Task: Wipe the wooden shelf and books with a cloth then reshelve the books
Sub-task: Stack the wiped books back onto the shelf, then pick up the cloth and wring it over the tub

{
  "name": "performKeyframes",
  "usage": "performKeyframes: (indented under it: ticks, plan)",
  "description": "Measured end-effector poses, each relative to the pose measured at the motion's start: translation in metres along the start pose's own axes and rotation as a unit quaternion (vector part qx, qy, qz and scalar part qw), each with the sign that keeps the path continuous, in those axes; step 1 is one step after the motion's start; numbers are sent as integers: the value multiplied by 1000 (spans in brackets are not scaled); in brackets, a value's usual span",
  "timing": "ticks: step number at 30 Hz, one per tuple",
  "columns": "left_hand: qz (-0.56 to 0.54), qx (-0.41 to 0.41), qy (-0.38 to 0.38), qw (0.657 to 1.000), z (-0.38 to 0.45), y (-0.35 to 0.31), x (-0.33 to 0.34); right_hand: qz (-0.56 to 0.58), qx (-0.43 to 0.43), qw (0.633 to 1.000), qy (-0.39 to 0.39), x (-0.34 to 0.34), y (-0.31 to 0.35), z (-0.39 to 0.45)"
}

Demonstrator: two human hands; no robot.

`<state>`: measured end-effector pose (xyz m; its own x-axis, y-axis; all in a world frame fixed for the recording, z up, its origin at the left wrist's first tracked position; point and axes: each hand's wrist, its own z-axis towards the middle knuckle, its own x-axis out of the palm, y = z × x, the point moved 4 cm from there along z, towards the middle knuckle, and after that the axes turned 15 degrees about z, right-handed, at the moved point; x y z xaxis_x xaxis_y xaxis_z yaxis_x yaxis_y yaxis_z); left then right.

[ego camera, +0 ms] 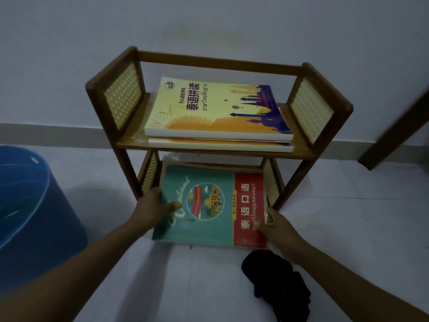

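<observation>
Teal-and-red book (pixel 210 206) sits half in the lower tier of the wooden shelf (pixel 209 151), near edge hanging out toward you at 6 o'clock. Risk: its far corners look close to the rattan side panels, so a skewed push could jam it or shove the shelf back. Your left hand (pixel 153 209) grips the 9 o'clock edge, thumb curled on the cover; your right hand (pixel 275 225) pinches the 3 o'clock edge. Yellow book (pixel 216 110) stacked on top tier. Dark cloth (pixel 278 278) on floor at 5 o'clock, blue tub (pixel 34 194) at 9.
</observation>
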<state>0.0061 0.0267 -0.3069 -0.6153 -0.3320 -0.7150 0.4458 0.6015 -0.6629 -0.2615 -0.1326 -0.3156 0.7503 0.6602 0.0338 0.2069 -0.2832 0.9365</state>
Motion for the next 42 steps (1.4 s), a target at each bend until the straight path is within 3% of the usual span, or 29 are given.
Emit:
performKeyframes:
  ticks: [4, 11, 15, 18, 20, 24, 29, 31, 35, 40, 42]
  plan:
    - [0, -12, -45, 999, 34, -2, 4, -66, -17, 996, -51, 4, 6, 45]
    - [96, 29, -83, 992, 68, 16, 23, -163, -61, 977, -127, 4, -22, 96]
    - [16, 101, 4, 995, 46, 23, 28, -211, -129, 969, -12, -5, -39, 84]
    - [159, 155, 48, 974, 32, 35, 26, -241, -112, 963, 46, -14, -43, 69]
    - [256, 154, 34, 954, 32, 41, 25, -297, -122, 946, 44, -16, -42, 66]
    - [267, 127, -27, 955, 33, 27, 24, -386, -132, 913, -19, -14, -36, 78]
    - [245, 125, -37, 961, 21, 15, 28, -284, -133, 949, 21, -17, -25, 56]
    - [235, 132, -51, 962, 10, 15, 31, -301, -132, 944, 7, -31, -26, 35]
    - [275, 162, -99, 942, -28, 12, 47, -391, 30, 920, 7, -56, -52, -15]
    - [210, 149, 12, 966, -83, -10, 85, -284, 191, 939, 30, -39, -67, -34]
    - [207, 158, 43, 965, -99, -16, 89, -272, 235, 931, 68, -26, -58, -38]
